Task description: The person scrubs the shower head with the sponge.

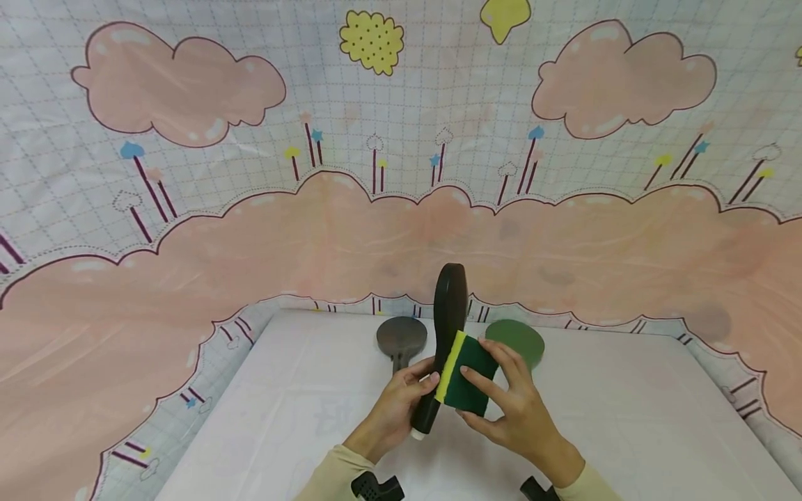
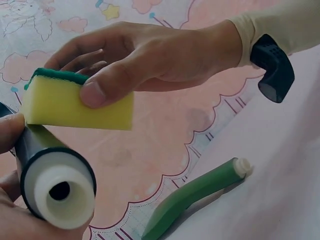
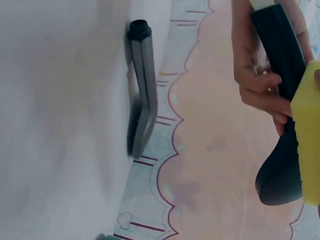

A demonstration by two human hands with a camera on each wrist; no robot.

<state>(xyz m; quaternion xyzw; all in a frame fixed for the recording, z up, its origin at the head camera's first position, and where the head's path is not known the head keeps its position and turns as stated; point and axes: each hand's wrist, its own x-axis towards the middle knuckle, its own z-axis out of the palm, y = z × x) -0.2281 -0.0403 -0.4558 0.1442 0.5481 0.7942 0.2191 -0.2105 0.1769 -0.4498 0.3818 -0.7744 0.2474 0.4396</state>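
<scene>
My left hand [image 1: 393, 405] grips a black handheld shower head [image 1: 450, 299] by its handle, head end upward. Its white hollow connector [image 2: 65, 197] points at the left wrist camera. In my right hand [image 1: 520, 417] is a sponge [image 1: 473, 376] with a yellow foam side and a green scouring side, pinched between thumb and fingers. The yellow foam lies against the black handle, close by the left thumb. From the right wrist view, the sponge [image 3: 306, 145] covers part of the shower head [image 3: 282, 172].
A grey shower head [image 1: 401, 337] lies on the white table [image 1: 263, 403] behind my left hand. A green shower head [image 1: 516, 339] lies behind my right hand, its handle partly hidden. Patterned pink and white cloth [image 1: 376, 236] surrounds the table's back and sides.
</scene>
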